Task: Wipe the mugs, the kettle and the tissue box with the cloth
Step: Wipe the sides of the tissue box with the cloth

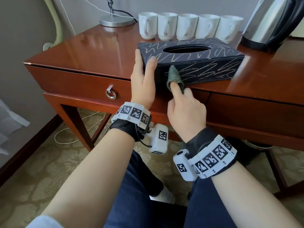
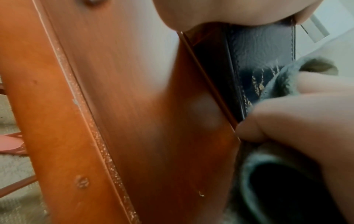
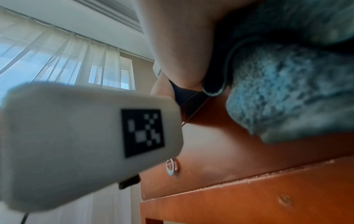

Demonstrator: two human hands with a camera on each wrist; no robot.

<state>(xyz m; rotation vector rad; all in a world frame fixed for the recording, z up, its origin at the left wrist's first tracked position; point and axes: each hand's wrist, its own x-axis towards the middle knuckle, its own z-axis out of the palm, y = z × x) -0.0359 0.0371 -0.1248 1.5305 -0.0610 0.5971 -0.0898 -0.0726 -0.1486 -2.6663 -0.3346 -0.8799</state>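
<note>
A dark tissue box (image 1: 195, 63) with gold scribbles lies near the desk's front edge. My left hand (image 1: 143, 76) grips its left end, thumb on the top and fingers round the side. My right hand (image 1: 184, 109) holds a grey-green cloth (image 1: 174, 77) and presses it against the box's front face near the left corner. In the left wrist view the box (image 2: 254, 50) and the cloth (image 2: 277, 84) show beside my right hand. The cloth (image 3: 283, 91) fills the right wrist view. Several white mugs (image 1: 187, 26) stand in a row behind the box. A steel kettle (image 1: 269, 22) stands at the back right.
The wooden desk (image 1: 98, 46) has a drawer with a ring pull (image 1: 110, 93) below my left hand. A lamp base (image 1: 116, 21) and cables sit at the back left. A curtain hangs at the left and carpet lies below.
</note>
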